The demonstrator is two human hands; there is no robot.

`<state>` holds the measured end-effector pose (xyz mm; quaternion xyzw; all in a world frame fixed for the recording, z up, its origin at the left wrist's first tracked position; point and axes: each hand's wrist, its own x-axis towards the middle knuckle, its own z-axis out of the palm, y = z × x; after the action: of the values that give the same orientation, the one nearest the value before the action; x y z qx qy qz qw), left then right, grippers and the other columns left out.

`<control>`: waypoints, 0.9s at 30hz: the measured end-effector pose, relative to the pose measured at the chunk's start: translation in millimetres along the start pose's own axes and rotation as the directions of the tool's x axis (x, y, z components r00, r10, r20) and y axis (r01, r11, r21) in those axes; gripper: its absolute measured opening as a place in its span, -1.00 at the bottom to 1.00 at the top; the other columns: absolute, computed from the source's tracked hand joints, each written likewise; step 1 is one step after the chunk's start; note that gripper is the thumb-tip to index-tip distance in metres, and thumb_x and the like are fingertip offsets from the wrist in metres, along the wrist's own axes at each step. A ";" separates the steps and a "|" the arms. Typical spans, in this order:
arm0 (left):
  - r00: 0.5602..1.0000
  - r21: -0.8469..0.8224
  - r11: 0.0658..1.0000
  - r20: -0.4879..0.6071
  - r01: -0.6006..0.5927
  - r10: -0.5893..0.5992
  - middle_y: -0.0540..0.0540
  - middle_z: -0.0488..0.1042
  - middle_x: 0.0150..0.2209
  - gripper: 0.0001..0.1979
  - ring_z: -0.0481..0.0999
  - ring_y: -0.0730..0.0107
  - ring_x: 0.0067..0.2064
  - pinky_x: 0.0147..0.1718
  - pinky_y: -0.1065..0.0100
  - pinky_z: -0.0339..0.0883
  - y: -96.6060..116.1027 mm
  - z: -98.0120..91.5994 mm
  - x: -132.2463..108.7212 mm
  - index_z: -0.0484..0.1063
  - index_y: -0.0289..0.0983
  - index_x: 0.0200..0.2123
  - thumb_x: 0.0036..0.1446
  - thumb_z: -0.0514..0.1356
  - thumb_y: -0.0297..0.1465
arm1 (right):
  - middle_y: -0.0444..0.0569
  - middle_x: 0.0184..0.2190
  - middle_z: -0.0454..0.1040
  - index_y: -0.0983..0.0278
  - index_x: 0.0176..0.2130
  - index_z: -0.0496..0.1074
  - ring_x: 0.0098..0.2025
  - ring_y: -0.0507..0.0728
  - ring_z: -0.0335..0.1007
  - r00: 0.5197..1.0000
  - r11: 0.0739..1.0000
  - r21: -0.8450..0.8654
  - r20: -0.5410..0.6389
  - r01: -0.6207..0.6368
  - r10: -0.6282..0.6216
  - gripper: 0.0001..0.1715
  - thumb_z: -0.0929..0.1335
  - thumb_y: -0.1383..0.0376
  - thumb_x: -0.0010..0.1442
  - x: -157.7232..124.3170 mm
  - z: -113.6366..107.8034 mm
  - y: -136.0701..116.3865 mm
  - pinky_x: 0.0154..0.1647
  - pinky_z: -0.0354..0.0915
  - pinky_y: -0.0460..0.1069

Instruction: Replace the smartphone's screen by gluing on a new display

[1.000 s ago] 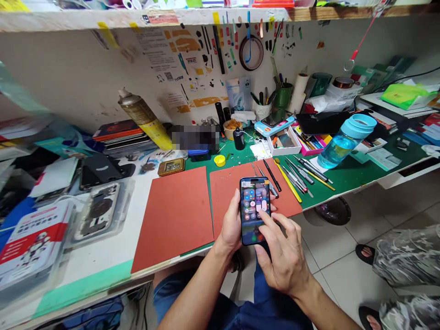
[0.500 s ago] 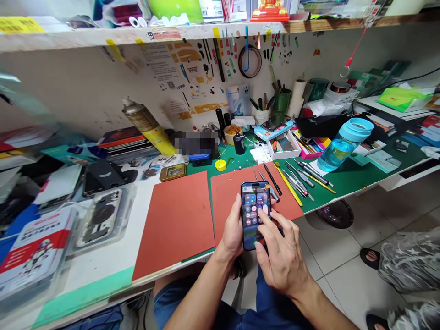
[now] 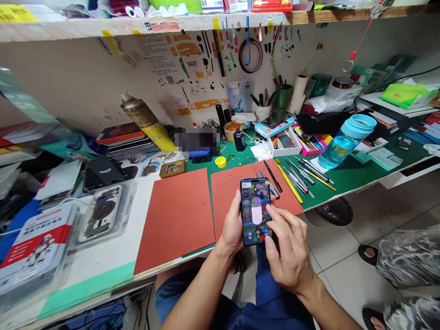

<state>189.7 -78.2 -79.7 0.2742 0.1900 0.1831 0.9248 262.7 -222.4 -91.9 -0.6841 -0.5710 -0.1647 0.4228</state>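
My left hand [image 3: 232,227] is closed around a dark smartphone [image 3: 255,211], holding it upright over the bench's front edge. Its lit screen shows a large white vertical slider on a blurred background. My right hand [image 3: 288,254] hovers at the phone's right side with fingers spread, the index fingertip at the screen's right edge. Behind the phone lie two red-brown mats [image 3: 178,215] on the bench.
Screwdrivers, tweezers and a yellow pry tool [image 3: 292,176] lie right of the mats on a green mat. A blue water bottle [image 3: 345,142], a spray can [image 3: 146,121], parts boxes [image 3: 103,213] and clutter crowd the bench. Another person's sandalled feet [image 3: 367,252] rest at right.
The screen changed from a grid of control icons to one large vertical slider. My right hand shifted slightly right, off the screen's middle. The phone stays in my left hand.
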 end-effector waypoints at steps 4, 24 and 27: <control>1.000 0.001 1.000 -0.017 -0.001 0.001 -0.35 0.70 -0.02 -0.26 0.73 -0.05 -0.06 -0.01 0.06 0.57 3.2 0.6 1.6 0.51 -0.37 0.26 0.45 -0.03 0.12 | 0.23 0.07 0.61 0.31 0.09 0.45 0.08 0.30 0.51 0.982 0.990 0.120 -0.169 -0.069 0.088 -0.59 0.31 0.56 0.31 -22.6 -10.6 1.6 0.04 0.45 0.23; 0.996 0.024 0.996 -0.028 -0.088 0.089 -0.32 0.68 -0.10 -0.28 0.71 0.07 -0.13 -0.08 0.15 0.56 3.9 1.2 4.5 0.52 -0.38 0.21 0.47 -0.05 0.09 | 0.16 0.37 0.41 0.29 0.11 0.39 0.28 0.35 0.30 0.974 0.988 0.053 0.186 -0.145 0.132 -0.70 0.26 0.35 0.43 -40.6 -2.8 -12.3 0.19 0.36 0.27; 0.995 0.033 0.996 -0.040 -0.087 0.088 -0.32 0.68 -0.10 -0.29 0.72 0.08 -0.15 -0.08 0.16 0.56 4.1 1.3 4.3 0.52 -0.38 0.21 0.44 0.00 0.10 | 0.20 0.33 0.46 0.31 0.10 0.40 0.27 0.36 0.34 0.983 0.990 0.059 0.142 -0.130 0.120 -0.70 0.25 0.37 0.42 -39.9 -3.4 -13.9 0.17 0.37 0.27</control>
<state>193.0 -73.6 -77.4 0.2926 0.1996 0.2260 0.9075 239.1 -250.8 -112.7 -0.7136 -0.5602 -0.0704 0.4148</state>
